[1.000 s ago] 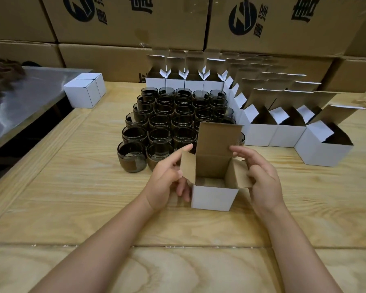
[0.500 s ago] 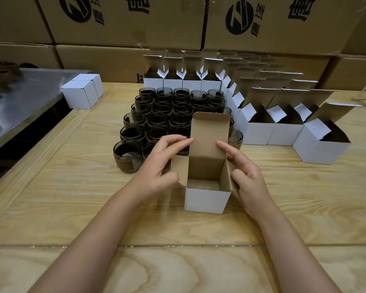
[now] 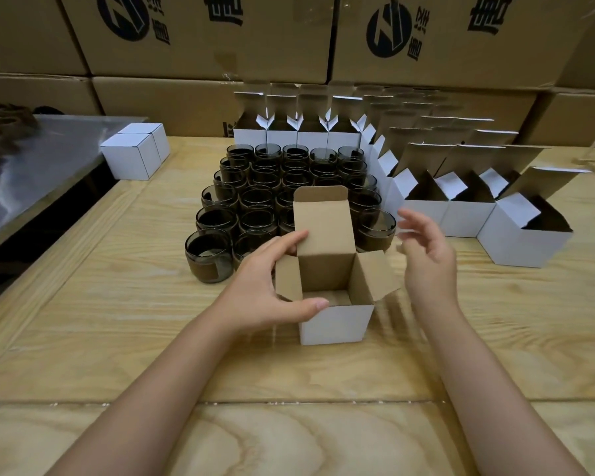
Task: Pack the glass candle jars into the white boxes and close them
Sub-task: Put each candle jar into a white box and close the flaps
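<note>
An open white box (image 3: 335, 322) with a brown inside stands on the wooden table in front of me, its lid flap upright and side flaps spread. My left hand (image 3: 265, 290) grips its left side, thumb on the front corner and fingers at the lid's base. My right hand (image 3: 426, 255) hovers just right of the box, fingers loosely spread, blurred, holding nothing. Behind the box stand several dark glass candle jars (image 3: 208, 257) in rows. I cannot see a jar inside the box.
Several open white boxes (image 3: 526, 247) line the back and right of the jars. Two closed white boxes (image 3: 133, 158) sit at the far left by a metal table (image 3: 31, 173). Large brown cartons (image 3: 200, 36) form a wall behind.
My right hand has let go of the box and lifted away to the right. My left hand has shifted down to hold the box's left side. The right side flap has fallen open.
</note>
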Demonstrator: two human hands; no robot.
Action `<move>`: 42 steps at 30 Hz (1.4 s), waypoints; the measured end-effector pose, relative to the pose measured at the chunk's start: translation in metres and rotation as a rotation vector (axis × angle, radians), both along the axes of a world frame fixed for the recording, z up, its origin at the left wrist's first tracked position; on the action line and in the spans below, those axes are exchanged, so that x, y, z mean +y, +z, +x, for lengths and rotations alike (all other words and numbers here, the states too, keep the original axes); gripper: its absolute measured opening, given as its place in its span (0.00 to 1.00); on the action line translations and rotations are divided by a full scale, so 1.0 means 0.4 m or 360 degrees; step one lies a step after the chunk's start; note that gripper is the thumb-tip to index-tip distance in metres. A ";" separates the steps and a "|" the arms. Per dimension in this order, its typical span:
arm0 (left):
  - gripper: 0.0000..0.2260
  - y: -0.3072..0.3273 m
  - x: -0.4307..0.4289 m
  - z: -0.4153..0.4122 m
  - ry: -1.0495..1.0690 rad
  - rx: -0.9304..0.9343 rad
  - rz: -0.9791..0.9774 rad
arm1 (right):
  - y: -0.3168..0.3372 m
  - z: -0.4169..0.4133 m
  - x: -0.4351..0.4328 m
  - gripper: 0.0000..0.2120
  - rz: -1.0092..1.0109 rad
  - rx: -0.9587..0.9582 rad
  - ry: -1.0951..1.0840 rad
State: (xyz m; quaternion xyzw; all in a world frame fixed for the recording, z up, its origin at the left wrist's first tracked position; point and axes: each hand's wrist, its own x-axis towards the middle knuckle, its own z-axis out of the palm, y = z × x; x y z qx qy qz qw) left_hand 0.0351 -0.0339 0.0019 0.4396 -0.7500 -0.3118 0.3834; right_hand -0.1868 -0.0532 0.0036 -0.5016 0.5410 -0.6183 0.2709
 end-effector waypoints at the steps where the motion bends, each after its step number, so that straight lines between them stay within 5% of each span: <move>1: 0.41 -0.001 0.000 -0.001 0.0001 0.0014 0.0002 | 0.008 -0.012 -0.021 0.20 0.0055 0.0093 -0.0080; 4: 0.41 -0.002 -0.001 -0.003 0.0003 0.0010 0.0004 | 0.003 -0.044 -0.079 0.13 0.0336 0.0419 -0.0082; 7: 0.40 -0.001 -0.002 -0.002 -0.0001 0.0000 0.0004 | -0.022 -0.035 -0.110 0.18 0.0442 0.0643 -0.0074; 12: 0.41 0.001 -0.001 -0.004 -0.0016 0.0045 0.0017 | -0.044 -0.020 -0.128 0.12 0.0328 0.0679 -0.0232; 19: 0.42 0.000 -0.001 -0.001 -0.0030 0.0050 0.0023 | -0.055 -0.067 -0.113 0.17 0.0240 0.0782 -0.0301; 34: 0.42 -0.006 -0.008 0.002 -0.0037 0.0018 -0.0015 | 0.120 -0.052 -0.035 0.26 0.0105 0.0138 0.0185; 42: 0.42 -0.005 -0.010 0.001 -0.0038 0.0006 -0.0018 | 0.222 0.006 0.052 0.30 0.0081 0.0412 0.0797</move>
